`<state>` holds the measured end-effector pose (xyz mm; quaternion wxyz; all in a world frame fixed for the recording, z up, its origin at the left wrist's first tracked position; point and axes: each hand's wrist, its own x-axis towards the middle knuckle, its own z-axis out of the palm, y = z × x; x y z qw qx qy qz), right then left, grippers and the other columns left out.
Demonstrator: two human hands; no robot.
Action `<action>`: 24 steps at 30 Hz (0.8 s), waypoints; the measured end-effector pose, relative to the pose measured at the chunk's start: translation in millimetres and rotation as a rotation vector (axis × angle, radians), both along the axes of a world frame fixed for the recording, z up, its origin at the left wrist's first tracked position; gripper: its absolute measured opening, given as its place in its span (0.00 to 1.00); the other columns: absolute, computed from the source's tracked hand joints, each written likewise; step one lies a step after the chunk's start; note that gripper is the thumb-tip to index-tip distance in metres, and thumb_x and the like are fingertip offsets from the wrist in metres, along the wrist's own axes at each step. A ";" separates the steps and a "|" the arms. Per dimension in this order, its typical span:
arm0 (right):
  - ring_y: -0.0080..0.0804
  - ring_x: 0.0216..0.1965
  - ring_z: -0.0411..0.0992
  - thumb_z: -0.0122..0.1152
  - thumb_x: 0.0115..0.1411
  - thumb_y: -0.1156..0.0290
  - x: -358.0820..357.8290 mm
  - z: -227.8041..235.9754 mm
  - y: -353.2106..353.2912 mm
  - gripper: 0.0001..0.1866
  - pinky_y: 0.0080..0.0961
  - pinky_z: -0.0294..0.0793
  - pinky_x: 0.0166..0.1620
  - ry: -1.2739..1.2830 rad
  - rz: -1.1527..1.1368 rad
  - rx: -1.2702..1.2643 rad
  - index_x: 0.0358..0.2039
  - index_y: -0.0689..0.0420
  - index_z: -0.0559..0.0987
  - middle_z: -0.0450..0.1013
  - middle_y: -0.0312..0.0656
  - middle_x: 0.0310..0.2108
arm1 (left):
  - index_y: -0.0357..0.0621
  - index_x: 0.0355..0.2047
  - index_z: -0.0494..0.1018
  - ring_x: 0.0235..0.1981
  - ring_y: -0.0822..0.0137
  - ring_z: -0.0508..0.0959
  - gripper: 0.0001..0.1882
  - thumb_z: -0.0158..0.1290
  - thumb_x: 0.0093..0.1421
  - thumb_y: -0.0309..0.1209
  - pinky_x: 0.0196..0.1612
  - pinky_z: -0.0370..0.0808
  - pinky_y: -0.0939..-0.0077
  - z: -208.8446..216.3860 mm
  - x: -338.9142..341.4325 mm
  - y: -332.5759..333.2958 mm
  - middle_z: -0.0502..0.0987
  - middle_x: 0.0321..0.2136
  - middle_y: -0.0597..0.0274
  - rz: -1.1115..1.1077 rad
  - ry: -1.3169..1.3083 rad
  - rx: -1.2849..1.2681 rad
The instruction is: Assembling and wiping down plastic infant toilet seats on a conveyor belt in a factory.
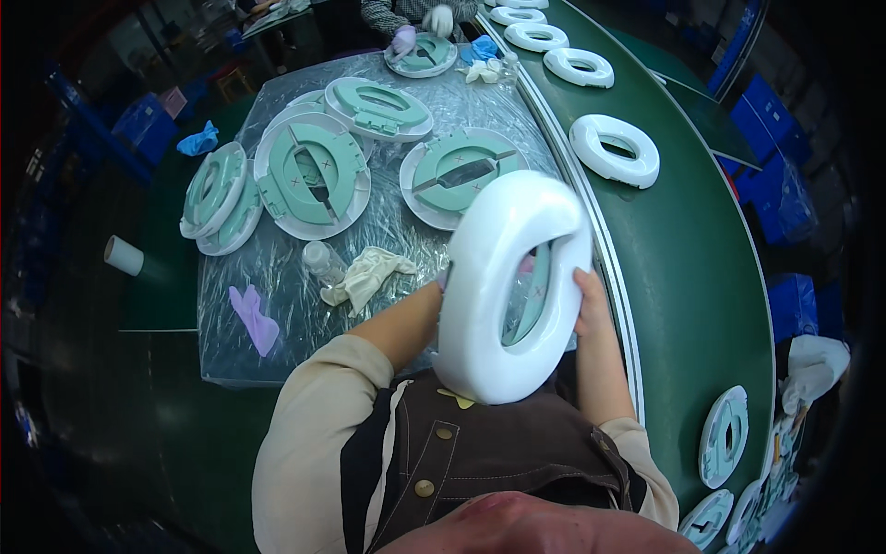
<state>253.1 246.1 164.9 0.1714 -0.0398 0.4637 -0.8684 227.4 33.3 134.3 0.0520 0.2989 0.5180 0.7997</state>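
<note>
In front of my chest I hold up a glossy white oval ring-shaped seat (471, 305), tilted, its smooth side facing me. Bare fingers of my right hand (589, 303) wrap around its right rim. My left hand (442, 278) is at the left rim, mostly hidden behind the seat; a little purple glove shows at the edge and through the opening. Part of a pale green piece also shows through that opening. Beyond it, on the plastic-covered table (305, 355), lies a white seat with a green insert (461, 175), dark strips crossing it.
More green-and-white seats (312, 175) lie at the table's left. Nearer are a clear bottle (323, 262), a cream cloth or glove (369, 275) and a purple glove (253, 319). White rings (616, 150) line the green conveyor (683, 268). At the far end, a co-worker's gloved hands (404, 42) touch another seat.
</note>
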 end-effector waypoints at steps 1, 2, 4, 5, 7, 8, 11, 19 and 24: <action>0.34 0.42 0.70 0.63 0.48 0.60 -3.9 -8.1 -2.1 0.35 0.28 0.72 0.44 -0.032 0.008 0.045 0.53 0.64 0.62 0.69 0.46 0.42 | 0.38 0.49 0.67 0.39 0.66 0.75 0.22 0.53 0.57 0.36 0.42 0.72 0.77 16.7 1.3 10.1 0.74 0.39 0.56 0.004 0.006 0.003; 0.34 0.42 0.70 0.62 0.49 0.60 -7.4 -13.1 -2.1 0.35 0.28 0.72 0.45 -0.031 0.010 0.036 0.54 0.64 0.61 0.69 0.46 0.43 | 0.38 0.50 0.65 0.43 0.64 0.73 0.24 0.54 0.55 0.36 0.46 0.71 0.74 48.1 8.9 18.6 0.72 0.43 0.52 0.070 -0.136 -0.144; 0.35 0.43 0.70 0.62 0.49 0.61 -4.0 -3.8 -6.0 0.35 0.29 0.72 0.45 -0.013 0.016 0.046 0.54 0.63 0.60 0.69 0.46 0.44 | 0.37 0.52 0.63 0.47 0.61 0.72 0.27 0.56 0.54 0.35 0.49 0.69 0.71 75.9 15.7 27.6 0.69 0.47 0.49 0.146 -0.277 -0.280; 0.35 0.44 0.69 0.61 0.50 0.61 -2.1 0.4 -6.7 0.36 0.29 0.71 0.46 -0.003 0.012 0.050 0.55 0.63 0.60 0.68 0.46 0.44 | 0.37 0.52 0.63 0.47 0.60 0.71 0.30 0.57 0.52 0.37 0.50 0.68 0.70 80.2 15.8 30.8 0.69 0.47 0.49 0.193 -0.286 -0.271; 0.36 0.45 0.69 0.61 0.50 0.61 1.1 4.9 -5.9 0.36 0.30 0.71 0.47 0.001 -0.001 0.071 0.55 0.62 0.59 0.67 0.47 0.46 | 0.37 0.53 0.62 0.48 0.59 0.70 0.33 0.59 0.50 0.39 0.51 0.66 0.68 81.0 14.5 36.7 0.69 0.48 0.49 0.243 -0.293 -0.255; 0.36 0.46 0.68 0.61 0.50 0.60 2.8 6.0 -5.1 0.36 0.32 0.70 0.48 -0.001 -0.023 0.085 0.56 0.62 0.59 0.67 0.47 0.47 | 0.37 0.54 0.61 0.50 0.58 0.69 0.35 0.60 0.49 0.40 0.53 0.65 0.68 77.4 14.3 39.9 0.68 0.48 0.48 0.282 -0.265 -0.269; 0.38 0.47 0.67 0.60 0.51 0.59 7.9 4.7 -4.2 0.36 0.33 0.68 0.50 -0.023 -0.023 0.102 0.57 0.60 0.58 0.66 0.47 0.48 | 0.37 0.54 0.61 0.52 0.57 0.67 0.37 0.60 0.48 0.42 0.55 0.62 0.67 65.5 11.7 44.8 0.67 0.49 0.48 0.324 -0.228 -0.280; 0.36 0.46 0.68 0.56 0.55 0.60 5.1 0.5 -14.9 0.31 0.32 0.68 0.49 0.015 -0.132 0.114 0.56 0.61 0.60 0.67 0.46 0.47 | 0.37 0.56 0.59 0.54 0.57 0.65 0.36 0.59 0.50 0.40 0.57 0.59 0.66 74.2 7.4 38.2 0.65 0.52 0.48 0.282 -0.155 -0.329; 0.31 0.43 0.70 0.58 0.54 0.58 1.4 8.4 0.6 0.32 0.28 0.71 0.45 0.211 -0.184 0.124 0.54 0.62 0.61 0.69 0.43 0.44 | 0.37 0.54 0.62 0.52 0.60 0.67 0.32 0.57 0.53 0.40 0.56 0.62 0.68 43.5 -16.2 5.4 0.68 0.49 0.51 -0.025 -0.305 -0.149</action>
